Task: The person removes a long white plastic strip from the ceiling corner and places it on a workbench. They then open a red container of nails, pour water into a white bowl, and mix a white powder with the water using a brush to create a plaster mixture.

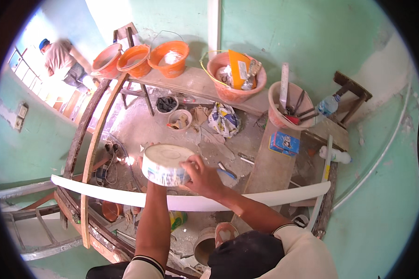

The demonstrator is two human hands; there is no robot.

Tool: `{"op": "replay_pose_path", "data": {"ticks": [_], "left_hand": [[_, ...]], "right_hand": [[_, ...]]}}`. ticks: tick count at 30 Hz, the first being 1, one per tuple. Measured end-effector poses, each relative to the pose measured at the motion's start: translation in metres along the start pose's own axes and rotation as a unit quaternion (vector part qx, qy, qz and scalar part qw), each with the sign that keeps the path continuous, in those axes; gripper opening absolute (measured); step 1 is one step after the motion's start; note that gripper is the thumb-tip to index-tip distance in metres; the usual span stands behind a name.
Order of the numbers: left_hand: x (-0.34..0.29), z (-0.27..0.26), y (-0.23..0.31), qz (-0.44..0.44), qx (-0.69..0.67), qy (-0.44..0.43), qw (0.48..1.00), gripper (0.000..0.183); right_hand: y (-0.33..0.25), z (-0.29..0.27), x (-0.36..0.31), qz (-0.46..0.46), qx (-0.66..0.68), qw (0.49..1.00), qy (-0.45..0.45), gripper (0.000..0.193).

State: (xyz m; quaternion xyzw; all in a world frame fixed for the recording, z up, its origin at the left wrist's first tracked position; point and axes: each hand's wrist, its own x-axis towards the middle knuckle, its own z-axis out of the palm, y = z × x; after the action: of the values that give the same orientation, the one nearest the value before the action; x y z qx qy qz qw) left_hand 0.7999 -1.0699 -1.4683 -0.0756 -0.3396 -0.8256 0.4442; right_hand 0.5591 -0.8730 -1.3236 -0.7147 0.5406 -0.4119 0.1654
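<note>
Round white tub [165, 162] held up over the cluttered floor [139, 121]. The person's right hand [204, 179]: grip pinching its right edge. Left hand [140, 161] at the tub's left side, mostly hidden; grip cannot be told. White strip [186, 203] nearer the body. Beyond, orange buckets [173, 72] on a plank bench [195, 83].

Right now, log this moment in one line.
left hand (mostly hidden): holding round white package; right hand: touching its right edge; orange buckets: on plank
</note>
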Motion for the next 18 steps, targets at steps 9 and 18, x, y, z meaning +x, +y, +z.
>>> {"op": "replay_pose_path", "data": {"ticks": [9, 18], "left_hand": [[-0.007, 0.089, -0.111, 0.026, 0.050, 0.110, 0.992, 0.070], [-0.021, 0.049, -0.079, -0.012, 0.036, 0.219, 0.975, 0.072]], "right_hand": [[0.025, -0.022, -0.063, 0.043, -0.105, 0.993, -0.041, 0.062], [0.010, 0.003, -0.076, 0.012, -0.076, 0.996, 0.047, 0.064]]}}
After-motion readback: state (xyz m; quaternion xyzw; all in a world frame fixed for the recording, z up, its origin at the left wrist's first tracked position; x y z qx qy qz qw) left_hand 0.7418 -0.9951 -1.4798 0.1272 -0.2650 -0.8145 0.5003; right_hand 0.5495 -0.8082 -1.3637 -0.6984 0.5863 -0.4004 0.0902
